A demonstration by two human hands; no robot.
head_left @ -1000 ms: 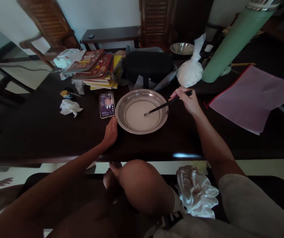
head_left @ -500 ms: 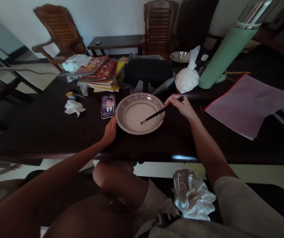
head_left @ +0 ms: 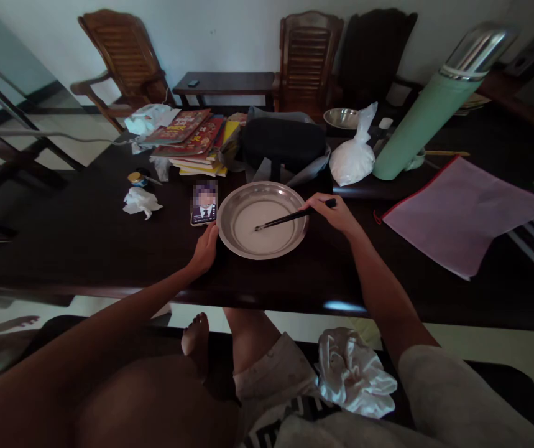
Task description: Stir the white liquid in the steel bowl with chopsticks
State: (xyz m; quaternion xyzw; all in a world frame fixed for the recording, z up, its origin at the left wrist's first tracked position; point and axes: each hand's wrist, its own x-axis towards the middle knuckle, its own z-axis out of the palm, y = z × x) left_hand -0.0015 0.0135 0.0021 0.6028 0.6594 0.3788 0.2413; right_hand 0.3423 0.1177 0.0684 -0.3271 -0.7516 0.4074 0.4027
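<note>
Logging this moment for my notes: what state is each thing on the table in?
Metal pan: upright, pale liquid inside.
Chopsticks: in right hand, tips in the liquid.
Left hand: resting against pan's rim.
Phone: flat, screen lit.
Green flask: upright, capped.
White bag: tied shut.

In front of you, the dark tabletop (head_left: 84,249) lies bare along its near edge, so your hands can slide freely left and right there. The metal pan (head_left: 263,219) sits centre, with a phone (head_left: 204,203) just beside its left rim. Behind it, a black bag (head_left: 283,143), stacked books (head_left: 192,140) and a white plastic bag (head_left: 353,160) wall off the far side. A tall green flask (head_left: 423,118) leans at right rear, and a pink folder (head_left: 462,214) covers the right. Crumpled tissue (head_left: 140,202) lies left.
</note>
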